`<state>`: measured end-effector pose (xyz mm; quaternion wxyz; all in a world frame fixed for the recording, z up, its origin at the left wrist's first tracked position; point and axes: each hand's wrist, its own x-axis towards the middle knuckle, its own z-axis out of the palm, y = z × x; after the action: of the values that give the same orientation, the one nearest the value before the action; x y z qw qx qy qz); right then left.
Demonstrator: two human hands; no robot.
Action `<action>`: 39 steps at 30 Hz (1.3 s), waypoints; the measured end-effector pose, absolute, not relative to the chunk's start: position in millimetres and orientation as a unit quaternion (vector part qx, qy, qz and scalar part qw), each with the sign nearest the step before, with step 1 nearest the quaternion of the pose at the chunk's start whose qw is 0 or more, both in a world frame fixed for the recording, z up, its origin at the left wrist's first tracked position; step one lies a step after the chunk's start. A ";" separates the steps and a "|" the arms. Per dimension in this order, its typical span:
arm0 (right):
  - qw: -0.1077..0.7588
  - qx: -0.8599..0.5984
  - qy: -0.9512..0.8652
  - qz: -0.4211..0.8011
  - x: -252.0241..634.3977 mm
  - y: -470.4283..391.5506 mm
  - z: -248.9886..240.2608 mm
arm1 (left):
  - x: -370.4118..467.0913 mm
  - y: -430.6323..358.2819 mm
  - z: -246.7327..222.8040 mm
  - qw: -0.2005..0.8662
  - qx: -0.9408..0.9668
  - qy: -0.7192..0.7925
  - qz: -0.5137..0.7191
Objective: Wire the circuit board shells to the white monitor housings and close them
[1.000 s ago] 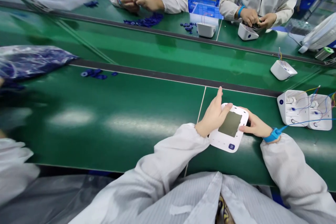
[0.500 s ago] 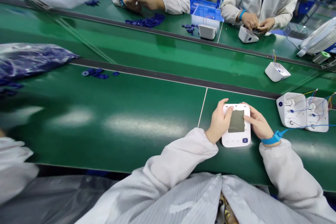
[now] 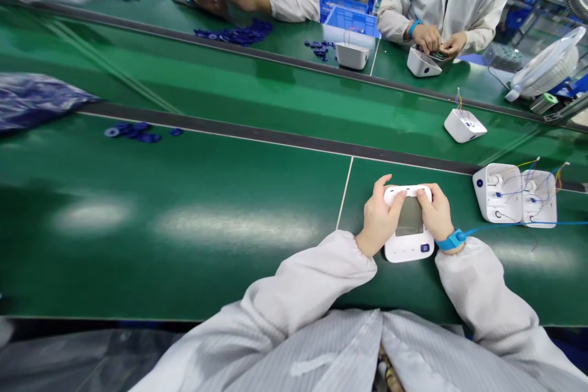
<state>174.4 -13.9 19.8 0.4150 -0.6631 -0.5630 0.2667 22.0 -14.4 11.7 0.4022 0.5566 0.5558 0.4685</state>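
Observation:
A white device front cover (image 3: 404, 251) with a grey display window and a dark blue square button is held over the green bench, in front of my body. My left hand (image 3: 380, 217) grips its left side, the thumb pressed on the upper frame beside the display. On the other side my right hand (image 3: 436, 211) holds the upper right edge, its thumb also at the top of the display. The fingers behind the cover are hidden. A blue wrist strap (image 3: 451, 241) with a cord circles my right wrist.
Two open white housings (image 3: 498, 196) with loose wires stand right of my hands. Another white housing (image 3: 465, 125) sits on the middle belt. Blue round parts (image 3: 133, 130) and a plastic bag (image 3: 41, 101) lie left. Two co-workers sit opposite, one handling a white housing (image 3: 423, 62).
My right hand has shifted up and inward, its thumb moving from the display's right side to the top edge. The cover's top looks tilted up slightly. The view has turned a little.

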 end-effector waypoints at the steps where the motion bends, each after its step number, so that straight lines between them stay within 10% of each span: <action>1: 0.414 -0.662 -0.565 0.268 174.4 -14.2 19.7 | 22.3 -14.5 11.3 0.403 0.555 0.556 0.469; 15: 0.401 -0.640 -0.520 0.399 180.6 -17.2 22.7 | 24.1 -12.5 5.7 0.411 0.546 0.528 0.504; 29: 0.381 -0.685 -0.572 0.241 180.2 -23.4 18.1 | 18.7 1.5 12.4 0.409 0.622 0.498 0.445; 39: -0.121 -0.706 -0.697 0.028 224.2 -83.8 77.9 | 11.2 -63.3 30.0 0.194 0.858 0.448 0.162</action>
<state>224.2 -83.8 77.9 -0.1208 -0.7061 -0.6971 0.0280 11.2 -63.3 30.0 0.1940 0.8577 0.4476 0.1624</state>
